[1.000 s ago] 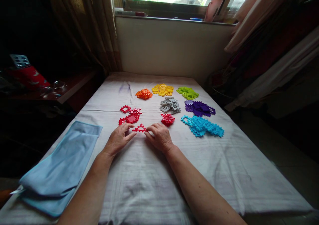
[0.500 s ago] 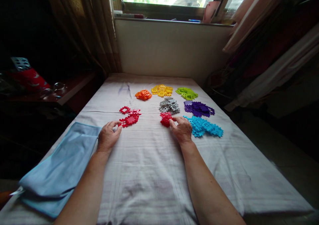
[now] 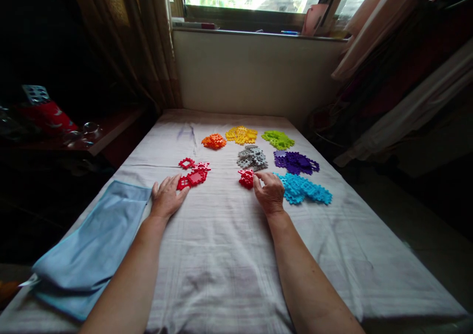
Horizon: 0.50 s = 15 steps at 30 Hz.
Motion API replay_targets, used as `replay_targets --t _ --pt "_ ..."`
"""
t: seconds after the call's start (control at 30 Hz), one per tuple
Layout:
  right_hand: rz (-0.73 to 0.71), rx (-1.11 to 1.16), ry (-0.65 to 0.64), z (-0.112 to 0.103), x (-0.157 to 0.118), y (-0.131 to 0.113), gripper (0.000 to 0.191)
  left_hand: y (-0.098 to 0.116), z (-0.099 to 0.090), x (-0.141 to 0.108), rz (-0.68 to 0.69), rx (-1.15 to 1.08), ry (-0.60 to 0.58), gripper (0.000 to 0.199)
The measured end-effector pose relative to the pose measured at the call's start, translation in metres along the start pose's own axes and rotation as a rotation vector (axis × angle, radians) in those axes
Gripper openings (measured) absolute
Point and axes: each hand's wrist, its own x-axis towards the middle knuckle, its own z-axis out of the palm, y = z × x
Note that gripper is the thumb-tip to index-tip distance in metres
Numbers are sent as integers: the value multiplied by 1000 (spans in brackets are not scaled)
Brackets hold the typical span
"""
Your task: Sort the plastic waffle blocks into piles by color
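Note:
Several flat red pieces (image 3: 195,176) with toothed edges lie at the left of the cloth-covered table. My left hand (image 3: 168,196) rests at their near left edge, its fingers spread and nothing gripped. In the middle a small red pile (image 3: 246,178) lies in front of the grey pile (image 3: 252,157). My right hand (image 3: 269,191) is at the right side of this red pile, thumb and fingertips pinched on a red piece (image 3: 247,173) held tilted over it. Just right of that hand is the light blue pile (image 3: 305,189).
Orange (image 3: 213,141), yellow (image 3: 241,135) and green (image 3: 278,140) piles lie at the back of the table (image 3: 221,255), a purple pile (image 3: 297,162) at the right. A folded blue cloth (image 3: 96,245) covers the left edge.
My left hand has moved slightly right and its fingers have spread beside the red pieces. The red piece at my right fingertips has tilted to a thinner outline.

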Motion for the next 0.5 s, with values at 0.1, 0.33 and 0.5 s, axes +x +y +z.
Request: replay_targets --t 0.1,0.33,0.5 --pt "-66 54 -2 -1 -1 -11 23 -1 -2 1 29 -20 27 50" --pt "-176 191 -191 3 -13 -42 23 -20 -26 -5 -17 -68 6 63" --pt "-162 334 -329 12 -24 -61 20 0 -33 -12 174 -299 49 72"
